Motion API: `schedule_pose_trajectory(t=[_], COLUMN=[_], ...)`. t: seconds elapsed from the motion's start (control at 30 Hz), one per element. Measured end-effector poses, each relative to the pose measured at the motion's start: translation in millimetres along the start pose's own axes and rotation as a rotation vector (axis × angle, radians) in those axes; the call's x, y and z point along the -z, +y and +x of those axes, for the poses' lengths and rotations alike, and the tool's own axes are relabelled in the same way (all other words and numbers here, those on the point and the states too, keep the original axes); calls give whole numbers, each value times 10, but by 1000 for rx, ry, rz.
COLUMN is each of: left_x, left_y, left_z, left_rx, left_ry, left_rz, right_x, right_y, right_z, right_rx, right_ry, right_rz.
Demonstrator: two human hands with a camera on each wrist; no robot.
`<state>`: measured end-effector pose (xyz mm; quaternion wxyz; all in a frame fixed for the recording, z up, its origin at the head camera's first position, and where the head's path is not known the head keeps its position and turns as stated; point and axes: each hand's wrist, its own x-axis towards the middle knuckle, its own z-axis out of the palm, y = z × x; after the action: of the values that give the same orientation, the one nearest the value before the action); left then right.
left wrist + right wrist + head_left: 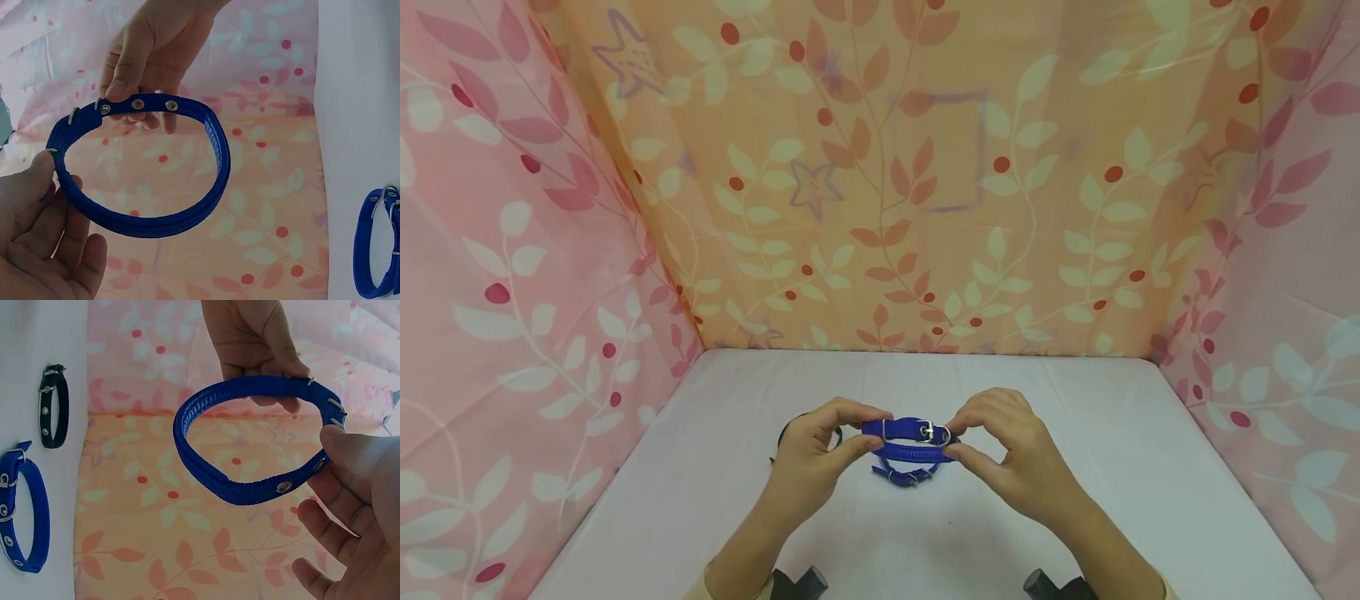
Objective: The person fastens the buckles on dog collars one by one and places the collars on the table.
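A blue pet collar (912,453), buckled into a loop, is held up above the table between both hands. My left hand (808,450) pinches one end of it between thumb and fingers. At the other end, beside the silver buckle and D-ring, my right hand (1018,454) pinches the band. Metal eyelets show along the strap in the left wrist view, where the collar (147,226) forms a wide open ring. A second blue collar (904,477) lies on the table below the held one, also looped.
On the white table (1120,483), a black collar (45,412) lies near the second blue one; my left hand partly hides it in the head view. Floral curtains (880,183) enclose the back and both sides. Two dark cylindrical objects (811,582) show at the bottom edge near my wrists.
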<state>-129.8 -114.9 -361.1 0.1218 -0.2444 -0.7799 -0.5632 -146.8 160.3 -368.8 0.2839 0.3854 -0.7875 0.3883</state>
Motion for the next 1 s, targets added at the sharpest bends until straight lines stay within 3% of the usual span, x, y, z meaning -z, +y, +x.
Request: schedule_pose_trajectory(t=[0.33, 0.57, 0.8, 1.0], left_x=[15, 10, -19, -9], left_y=[-8, -2, -39, -74], left_z=[3, 0, 0, 28], left_rx=[-82, -137, -78, -31], left_ry=[58, 73, 52, -5], left_rz=[126, 156, 152, 87], right_x=[35, 41, 43, 66], right_y=[24, 81, 121, 103], right_z=[8, 9, 15, 55], right_rx=[-22, 47, 132, 193], right_ry=[-41, -49, 22, 95], right_rz=[-85, -182, -202, -190])
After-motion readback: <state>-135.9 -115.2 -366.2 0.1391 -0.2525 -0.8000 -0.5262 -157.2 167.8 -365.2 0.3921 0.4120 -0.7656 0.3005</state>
